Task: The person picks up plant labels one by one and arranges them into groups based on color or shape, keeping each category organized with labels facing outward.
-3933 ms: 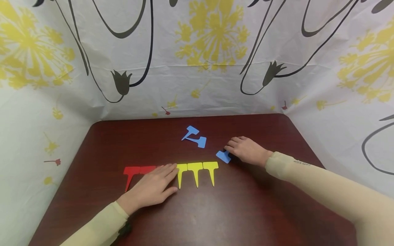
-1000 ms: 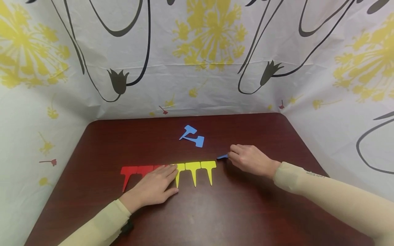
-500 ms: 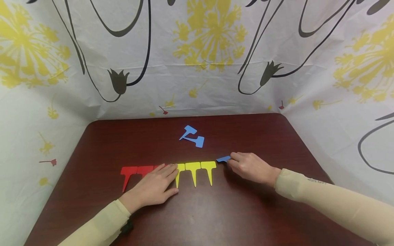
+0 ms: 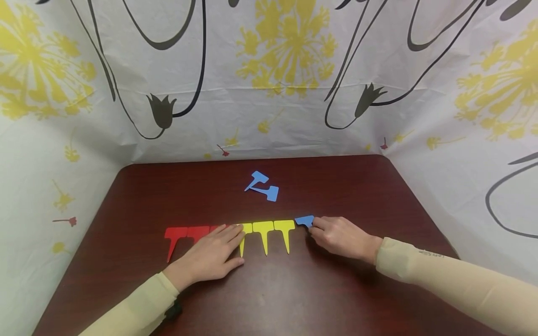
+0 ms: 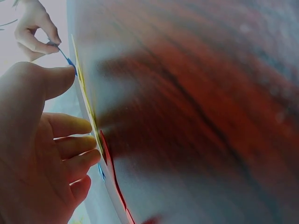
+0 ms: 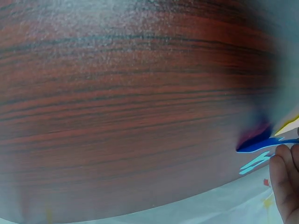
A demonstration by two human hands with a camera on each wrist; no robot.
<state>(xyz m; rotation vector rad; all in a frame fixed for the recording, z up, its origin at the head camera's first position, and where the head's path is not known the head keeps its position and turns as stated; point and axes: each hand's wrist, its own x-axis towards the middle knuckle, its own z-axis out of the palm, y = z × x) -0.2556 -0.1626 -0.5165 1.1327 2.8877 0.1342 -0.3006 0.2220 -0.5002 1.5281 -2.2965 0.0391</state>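
In the head view, my right hand [image 4: 344, 238] pinches a blue T-shaped plant label [image 4: 303, 220] by its stem, its head just beside the right end of a row. The right wrist view shows that blue label [image 6: 254, 147] tilted, close over the tabletop. Three yellow plant labels [image 4: 263, 227] lie in the row with their points toward me. Red plant labels [image 4: 175, 232] continue it leftward. My left hand [image 4: 208, 259] rests flat, fingers extended, across the middle of the row, partly covering red and yellow labels.
Two more blue plant labels [image 4: 272, 193] lie farther back, their stem tips meeting. The dark reddish table [image 4: 269, 303] has rounded back corners. A patterned white cloth [image 4: 269, 126] hangs behind it and along both sides.
My right hand has brought the blue label from behind the row toward me, down to the row's right end, turning its stem nearer to me. The left hand stays in place.
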